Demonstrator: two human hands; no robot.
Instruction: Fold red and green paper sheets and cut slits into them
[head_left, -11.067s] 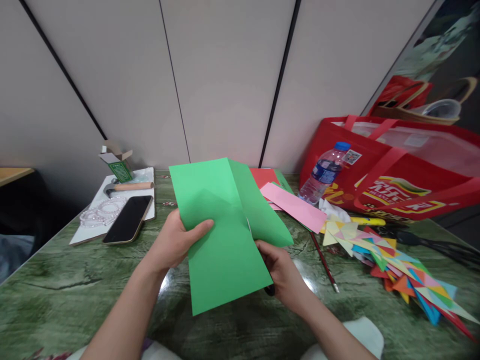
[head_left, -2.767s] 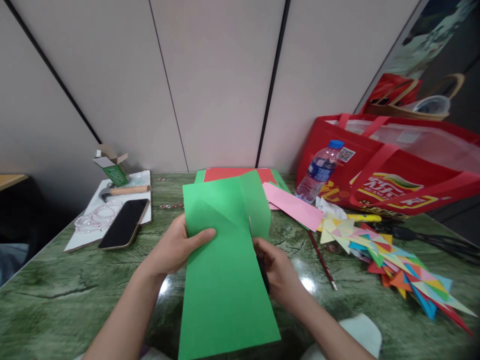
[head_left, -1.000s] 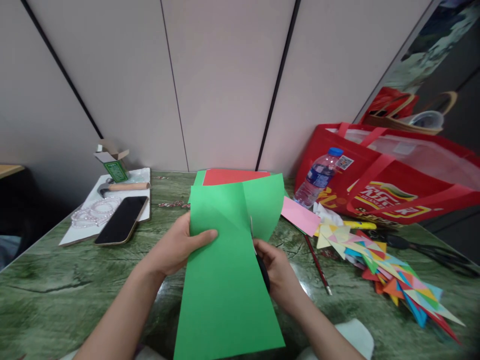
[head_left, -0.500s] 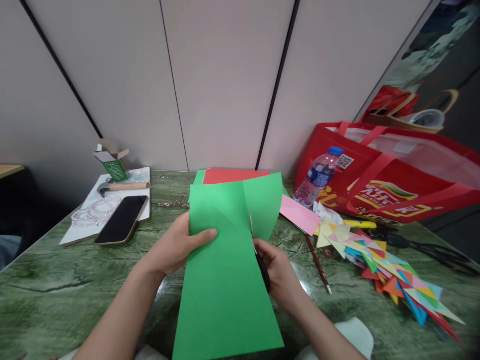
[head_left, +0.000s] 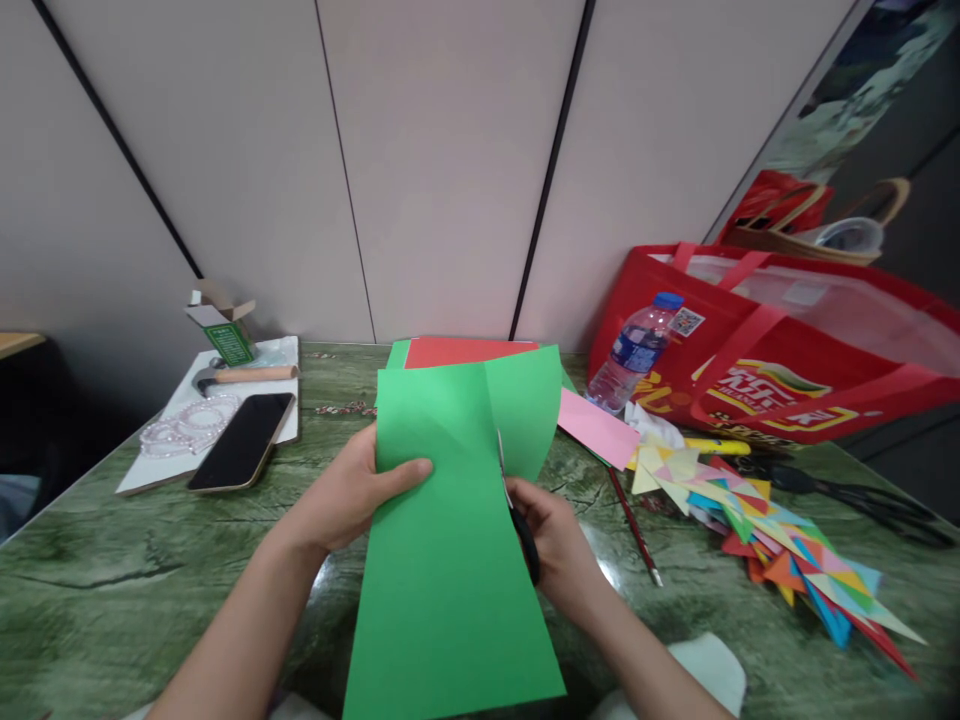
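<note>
A large green paper sheet (head_left: 446, 560) is held upright over the green marble table (head_left: 112, 590). My left hand (head_left: 352, 495) grips its left edge, thumb on the front. My right hand (head_left: 555, 540) is closed on black-handled scissors (head_left: 517, 510), whose blades sit in a cut running up the sheet's right part. A narrower green strip (head_left: 529, 410) stands to the right of the cut, still joined at the top.
Red and green sheets (head_left: 465, 352) and a pink strip (head_left: 596, 428) lie behind. At left, a phone (head_left: 241, 455), beads (head_left: 184, 430), hammer (head_left: 240, 375) and small box (head_left: 221, 330). At right, a bottle (head_left: 637, 350), red bag (head_left: 787, 340), pencil (head_left: 634, 525), coloured paper triangles (head_left: 780, 530).
Over eleven seconds the cut has run further up the sheet and the right strip now stands upright. In the last second hardly anything moved.
</note>
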